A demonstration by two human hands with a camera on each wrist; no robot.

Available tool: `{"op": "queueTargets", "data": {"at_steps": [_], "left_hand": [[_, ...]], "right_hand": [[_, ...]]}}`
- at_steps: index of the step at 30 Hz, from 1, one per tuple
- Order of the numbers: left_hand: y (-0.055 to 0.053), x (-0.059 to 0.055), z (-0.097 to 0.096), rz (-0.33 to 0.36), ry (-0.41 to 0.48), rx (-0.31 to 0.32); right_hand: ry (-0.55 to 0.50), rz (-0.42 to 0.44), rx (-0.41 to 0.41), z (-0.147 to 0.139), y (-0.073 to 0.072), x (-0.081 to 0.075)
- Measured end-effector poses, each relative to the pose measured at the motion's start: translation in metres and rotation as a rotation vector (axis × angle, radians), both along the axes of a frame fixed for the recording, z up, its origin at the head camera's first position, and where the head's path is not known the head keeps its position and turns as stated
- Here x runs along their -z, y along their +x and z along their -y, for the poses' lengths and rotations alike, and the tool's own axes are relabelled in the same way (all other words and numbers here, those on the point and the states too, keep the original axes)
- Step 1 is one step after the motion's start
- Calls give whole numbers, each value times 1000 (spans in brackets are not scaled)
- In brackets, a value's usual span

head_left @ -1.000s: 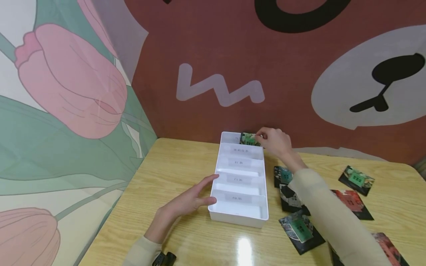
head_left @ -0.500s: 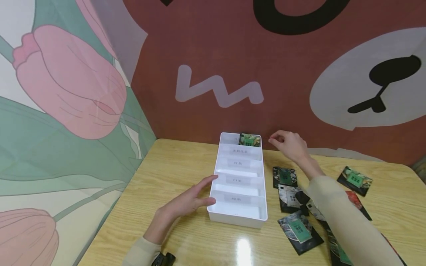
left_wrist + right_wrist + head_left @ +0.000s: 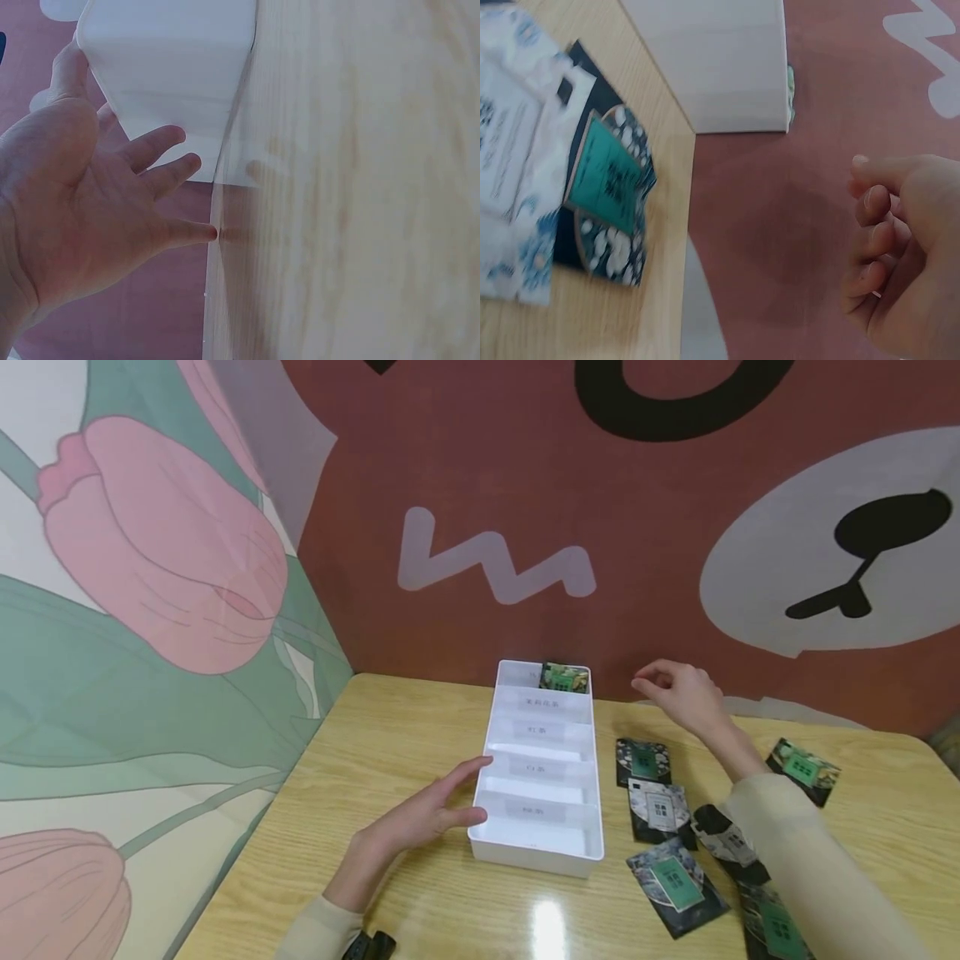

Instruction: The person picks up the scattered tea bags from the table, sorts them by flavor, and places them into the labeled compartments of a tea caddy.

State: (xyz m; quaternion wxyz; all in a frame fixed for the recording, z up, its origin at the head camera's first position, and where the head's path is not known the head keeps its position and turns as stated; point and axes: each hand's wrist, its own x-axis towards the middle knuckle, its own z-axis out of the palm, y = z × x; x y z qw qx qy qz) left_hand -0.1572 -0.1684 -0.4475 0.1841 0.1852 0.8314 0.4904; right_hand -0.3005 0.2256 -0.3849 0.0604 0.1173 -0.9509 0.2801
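A white divided box (image 3: 536, 835) with a row of labelled compartments stands lengthwise on the table. My left hand (image 3: 431, 810) is at its near left side, fingers spread, with the thumb and a fingertip against the box edge. The left wrist view shows the palm of the left hand (image 3: 97, 187) beside the box wall (image 3: 165, 67). In the farthest compartment a green-and-black tea packet (image 3: 564, 678) stands at the right end. My right hand (image 3: 686, 697) hovers right of the box, fingers loosely curled, holding nothing; the right wrist view shows the same hand (image 3: 907, 247).
Right of the box lie several tea packets: a dark green-labelled one (image 3: 643, 762), a white-labelled one (image 3: 660, 810), another green-labelled one (image 3: 677, 883) and one farther right (image 3: 804, 770). More are partly under the right sleeve (image 3: 817, 860). A painted wall (image 3: 465, 635) borders the table's back.
My right hand has let go of the tea packet in the farthest compartment and moved right, away from the box. The left hand has stayed in place.
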Motion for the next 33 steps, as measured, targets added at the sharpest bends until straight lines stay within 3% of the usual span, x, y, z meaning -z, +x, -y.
{"op": "queueTargets", "data": {"at_steps": [7,17,33], "left_hand": [[0,0,0,-3,0,1],[0,-2,-1,-7,-11,10],[0,-3,-2,4,-21,-7]], "right_hand": [[4,-11,-6,-20,5,8],[15,-1,-34,-47,13,3],[60,17,39,-88,30,12]]}}
